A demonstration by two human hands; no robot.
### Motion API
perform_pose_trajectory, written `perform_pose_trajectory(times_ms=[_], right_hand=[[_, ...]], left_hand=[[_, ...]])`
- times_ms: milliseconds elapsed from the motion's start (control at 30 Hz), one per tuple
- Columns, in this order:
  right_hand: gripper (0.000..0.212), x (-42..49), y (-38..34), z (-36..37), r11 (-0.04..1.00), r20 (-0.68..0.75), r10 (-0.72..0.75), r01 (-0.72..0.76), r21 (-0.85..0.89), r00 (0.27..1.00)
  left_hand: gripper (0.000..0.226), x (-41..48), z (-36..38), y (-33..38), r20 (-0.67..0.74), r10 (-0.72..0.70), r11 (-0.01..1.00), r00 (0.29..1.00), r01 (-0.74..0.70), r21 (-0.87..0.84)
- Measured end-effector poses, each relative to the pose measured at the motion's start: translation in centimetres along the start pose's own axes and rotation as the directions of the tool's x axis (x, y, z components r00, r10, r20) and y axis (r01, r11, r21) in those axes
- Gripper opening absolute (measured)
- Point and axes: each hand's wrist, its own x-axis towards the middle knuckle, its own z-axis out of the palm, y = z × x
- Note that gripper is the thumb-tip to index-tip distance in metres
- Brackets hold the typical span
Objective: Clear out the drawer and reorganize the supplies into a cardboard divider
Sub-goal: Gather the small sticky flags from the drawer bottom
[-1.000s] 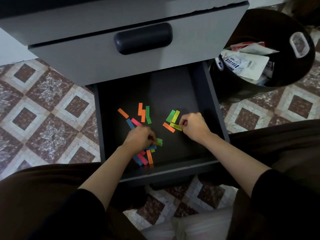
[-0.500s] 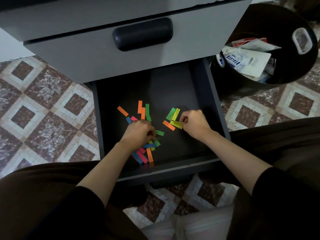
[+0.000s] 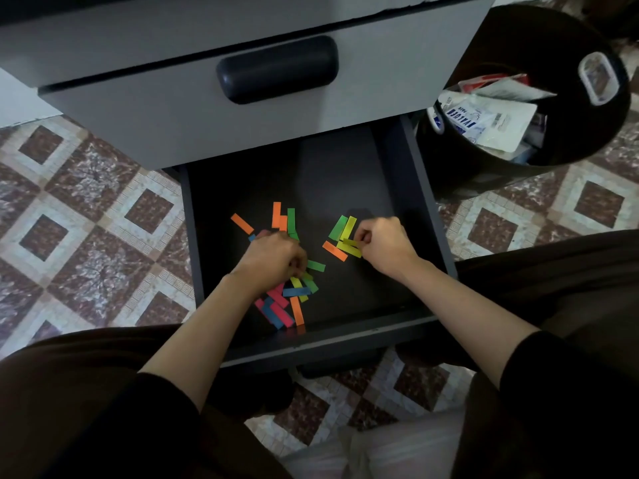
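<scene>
Drawer (image 3: 332, 174) is standing pulled out, its dark floor carrying loose coloured paper strips (image 3: 276, 307) scattered from the middle toward the front edge. Left hand (image 3: 273, 257) is resting on the strips near the middle, fingers curled under; whether they are grasping any cannot be told. Right hand (image 3: 383, 245) is pinching a yellow strip (image 3: 347, 246) toward the right side. Black bin (image 3: 466, 167) holding packets (image 3: 484, 121) is standing beside the drawer's right wall.

You're in a home room, by the look; floor (image 3: 86, 209) of patterned brown-and-cream tiles; grey cabinet (image 3: 173, 115) with a dark handle, its bottom drawer (image 3: 418, 188) open; black bin (image 3: 518, 36) just beside it, holding wrappers (image 3: 484, 122).
</scene>
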Motion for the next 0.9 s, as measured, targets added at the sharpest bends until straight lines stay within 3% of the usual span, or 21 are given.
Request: perform_pose_trajectory(times_ms=[133,467,733,900], right_hand=[[0.023,-0.1,-0.1,0.1,1.000,0.008,0.005,-0.005,0.003,1.000],[0.018,-0.1,0.2,0.1,1.000,-0.024,-0.012,0.012,0.016,1.000],[0.017,0.0,0.3,0.1,1.000,-0.002,-0.003,0.003,0.002,1.000],[0.019,0.2,0.1,0.3,1.000,-0.003,0.008,-0.008,-0.009,1.000]], left_hand=[[0.023,-0.8,0.5,0.1,0.071,0.010,1.000,0.997,-0.012,0.022],[0.032,-1.3,1.3,0.1,0.060,-0.016,0.998,0.998,0.013,0.056],[0.019,-1.4,1.7,0.3,0.054,-0.076,0.997,0.996,0.075,0.032],[0.006,-1.5,0.8,0.3,0.134,-0.151,0.984,0.979,0.162,-0.073]])
